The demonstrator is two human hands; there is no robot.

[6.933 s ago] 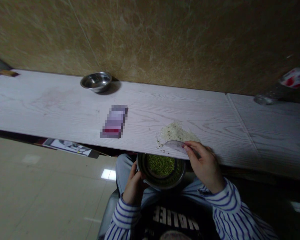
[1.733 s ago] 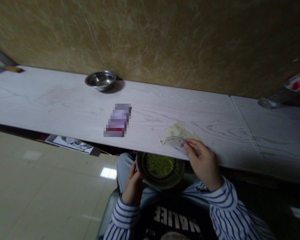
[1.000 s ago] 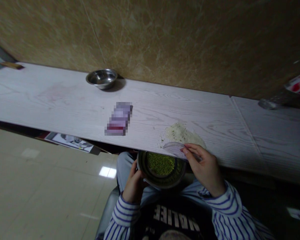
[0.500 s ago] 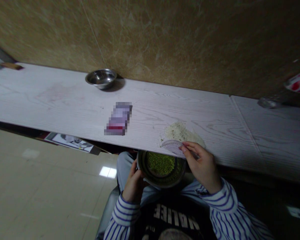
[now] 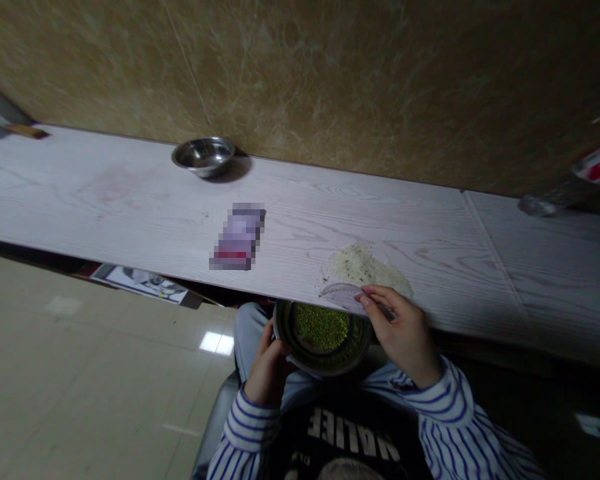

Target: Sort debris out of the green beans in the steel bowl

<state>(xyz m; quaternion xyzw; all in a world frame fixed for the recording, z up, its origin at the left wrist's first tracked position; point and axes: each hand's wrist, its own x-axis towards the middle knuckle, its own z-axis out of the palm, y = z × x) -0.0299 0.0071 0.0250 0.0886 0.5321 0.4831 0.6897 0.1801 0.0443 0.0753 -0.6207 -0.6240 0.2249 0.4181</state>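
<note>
My left hand [image 5: 269, 363] grips the left rim of a metal bowl [image 5: 330, 365], held over my lap just below the table's front edge. Green mung beans [image 5: 323, 327] cover the bottom of the bowl. Between the thumb and fingers of my right hand [image 5: 403, 327] is a clear half-round protractor [image 5: 341, 295], tilted at the table edge above the bowl. Right behind it lies a heap of white rice-like grains [image 5: 370, 267] with dark specks in it. Part of the bowl's far rim is hidden by the table edge and the protractor.
A second metal bowl [image 5: 203, 158] stands near the wall, with a blurred-out phone-like object [image 5: 239, 237] in front of it. A clear plastic bottle [image 5: 555, 200] lies at the far right. Papers [image 5: 140, 280] stick out from a shelf under the table [image 5: 105, 220].
The protractor and my right hand have shifted slightly to the left along the table edge. My left hand and the bowl stay in place.
</note>
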